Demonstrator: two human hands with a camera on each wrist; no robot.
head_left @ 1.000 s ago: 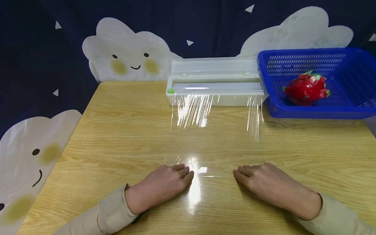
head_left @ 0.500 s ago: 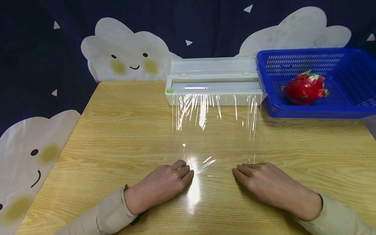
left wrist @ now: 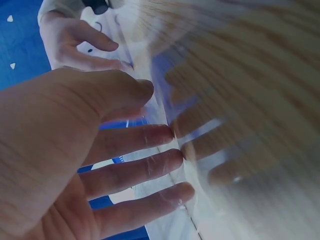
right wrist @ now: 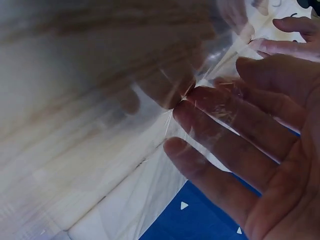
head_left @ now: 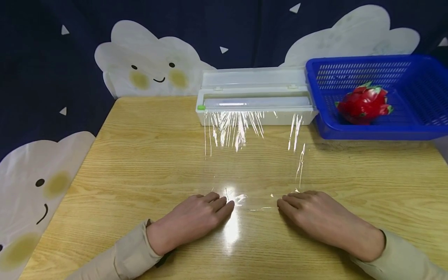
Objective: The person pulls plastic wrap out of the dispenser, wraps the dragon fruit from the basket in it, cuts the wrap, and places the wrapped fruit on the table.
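Note:
Clear cling film (head_left: 239, 134) runs from a roll (head_left: 259, 102) in a white dispenser box (head_left: 273, 119) toward me over the table. My left hand (head_left: 196, 217) touches the film's near edge at the left with its fingertips. At the right of that edge, my right hand (head_left: 318, 217) rests its fingertips on the film. In the left wrist view the fingers (left wrist: 132, 175) are extended and spread, thumb apart from them. Extended fingers (right wrist: 225, 135) also show in the right wrist view, with creased film over them. The film's exact edge is hard to see.
A blue plastic basket (head_left: 381, 133) holding a red dragon fruit (head_left: 364, 105) stands right of the dispenser box. The box's lid (head_left: 253, 77) is raised. Behind the wooden table (head_left: 147, 163) hangs a dark blue curtain (head_left: 252, 23) with white clouds.
Shiny creases in the film have shifted, at the box and near both hands. My left fingers have moved slightly to the right. My right hand stays nearly in place.

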